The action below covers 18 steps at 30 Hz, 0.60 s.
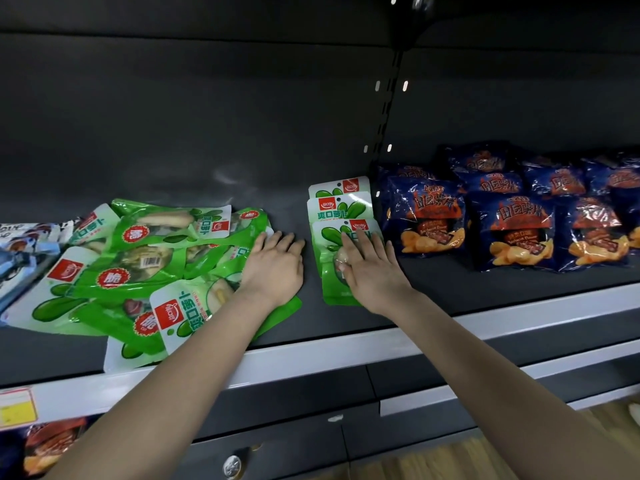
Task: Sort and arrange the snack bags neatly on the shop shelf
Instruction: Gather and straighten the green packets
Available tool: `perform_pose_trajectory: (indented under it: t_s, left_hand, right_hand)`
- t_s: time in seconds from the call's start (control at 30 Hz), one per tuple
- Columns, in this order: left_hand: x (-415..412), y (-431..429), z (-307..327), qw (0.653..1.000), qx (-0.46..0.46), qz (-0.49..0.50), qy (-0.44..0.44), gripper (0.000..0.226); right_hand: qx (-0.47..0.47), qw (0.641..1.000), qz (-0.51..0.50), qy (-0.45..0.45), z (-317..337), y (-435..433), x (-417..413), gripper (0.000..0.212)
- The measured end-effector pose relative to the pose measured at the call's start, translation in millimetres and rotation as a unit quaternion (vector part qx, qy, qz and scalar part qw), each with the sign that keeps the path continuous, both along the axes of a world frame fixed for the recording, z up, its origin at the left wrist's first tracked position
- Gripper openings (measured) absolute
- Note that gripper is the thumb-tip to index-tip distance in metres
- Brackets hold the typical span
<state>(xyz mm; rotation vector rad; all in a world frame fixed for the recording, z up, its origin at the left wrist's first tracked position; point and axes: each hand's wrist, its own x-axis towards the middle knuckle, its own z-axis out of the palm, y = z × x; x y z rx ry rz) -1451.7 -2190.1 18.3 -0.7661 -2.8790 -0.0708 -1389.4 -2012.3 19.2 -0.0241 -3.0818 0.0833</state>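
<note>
The left hand (273,261) lies flat, fingers straight, gripping nothing, on the edge of a loose heap of glossy green plastic snack bags (145,261) spreading toward its nine o'clock on the dark shelf with a pale grey front lip (346,353). The right hand (370,268), likewise flat, presses the nearest of a tidy overlapping row of three green-and-white bags (337,206) running toward twelve o'clock. Dark blue crisp bags (512,220) stand at its three o'clock.
</note>
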Motion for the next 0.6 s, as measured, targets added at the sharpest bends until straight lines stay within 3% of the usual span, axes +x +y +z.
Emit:
perform_pose_trajectory:
  t_s: [0.6]
  left_hand:
    - [-0.2,-0.9,-4.0,1.000,0.012,-0.013,0.012,0.045]
  right_hand:
    - [-0.036,0.998,0.028,0.047,-4.8,8.3,-8.7,0.054]
